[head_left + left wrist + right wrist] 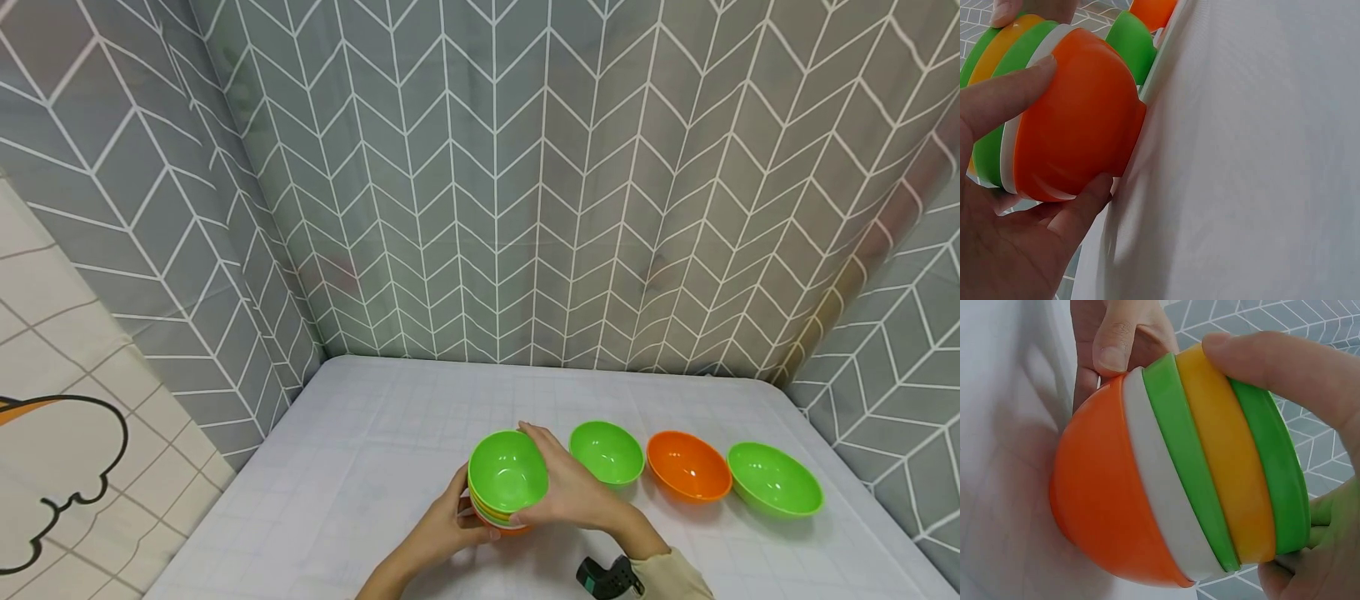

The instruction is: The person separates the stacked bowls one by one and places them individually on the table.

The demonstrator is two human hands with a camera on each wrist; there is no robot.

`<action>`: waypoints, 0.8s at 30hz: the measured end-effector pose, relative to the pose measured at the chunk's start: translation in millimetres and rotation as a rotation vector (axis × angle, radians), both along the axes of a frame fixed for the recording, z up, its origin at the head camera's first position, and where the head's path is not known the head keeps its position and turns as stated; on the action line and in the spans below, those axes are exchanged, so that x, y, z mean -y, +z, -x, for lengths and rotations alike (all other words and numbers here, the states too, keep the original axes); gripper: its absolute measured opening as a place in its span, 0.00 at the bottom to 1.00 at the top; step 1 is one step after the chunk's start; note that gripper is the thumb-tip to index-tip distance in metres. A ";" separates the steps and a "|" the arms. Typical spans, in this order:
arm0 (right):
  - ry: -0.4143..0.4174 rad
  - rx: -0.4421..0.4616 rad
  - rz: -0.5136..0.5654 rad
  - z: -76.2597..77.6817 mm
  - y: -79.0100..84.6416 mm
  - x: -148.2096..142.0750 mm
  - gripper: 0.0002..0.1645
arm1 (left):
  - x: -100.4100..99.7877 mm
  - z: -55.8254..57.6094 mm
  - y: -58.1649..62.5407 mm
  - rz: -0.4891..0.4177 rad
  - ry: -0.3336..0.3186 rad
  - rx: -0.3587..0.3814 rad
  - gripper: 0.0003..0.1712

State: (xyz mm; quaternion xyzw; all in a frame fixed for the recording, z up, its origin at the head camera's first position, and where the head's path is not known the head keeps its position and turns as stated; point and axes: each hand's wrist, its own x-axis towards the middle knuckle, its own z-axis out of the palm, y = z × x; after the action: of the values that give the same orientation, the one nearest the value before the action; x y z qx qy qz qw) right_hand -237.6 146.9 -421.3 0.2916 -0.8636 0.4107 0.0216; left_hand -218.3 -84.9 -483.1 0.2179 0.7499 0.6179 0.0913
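A stack of nested bowls point(507, 472) stands upright on the table between both hands. Lowest is an orange bowl point(1079, 119); above it come a white bowl point(1163, 487), a green bowl point(1188, 465), a yellow bowl point(1229, 462) and a green bowl point(1279, 475) on top. My left hand point(442, 523) grips the lower part from the left, its thumb by the white and orange rims. From the right, my right hand point(576, 493) holds the upper bowls, thumb against the yellow one and fingers round the far side. The top bowl's inside is bare.
To the right, a green bowl point(606, 452), an orange bowl point(688, 467) and another green bowl point(775, 479) sit in a row, close together. A white cloth covers the table point(360, 450). Patterned grey curtains point(495, 208) hang behind and at the sides.
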 end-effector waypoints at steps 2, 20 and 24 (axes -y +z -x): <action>-0.007 0.004 0.002 -0.1 -0.3 0.2 0.71 | 0.0 -0.1 0.6 -0.003 -0.001 0.002 0.59; -0.042 -0.020 0.054 -7.3 28.8 -12.8 0.70 | -0.2 0.0 -0.4 -0.005 -0.017 -0.011 0.59; -0.061 -0.021 0.080 -11.5 40.9 -22.8 0.70 | 0.9 0.4 0.3 0.017 -0.011 -0.014 0.59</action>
State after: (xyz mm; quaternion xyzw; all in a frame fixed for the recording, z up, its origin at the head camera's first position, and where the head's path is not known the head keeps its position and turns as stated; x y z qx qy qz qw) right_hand -226.2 169.7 -380.4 0.2681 -0.8547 0.4411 0.0549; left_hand -218.7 -85.8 -482.8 0.2255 0.7545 0.6095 0.0914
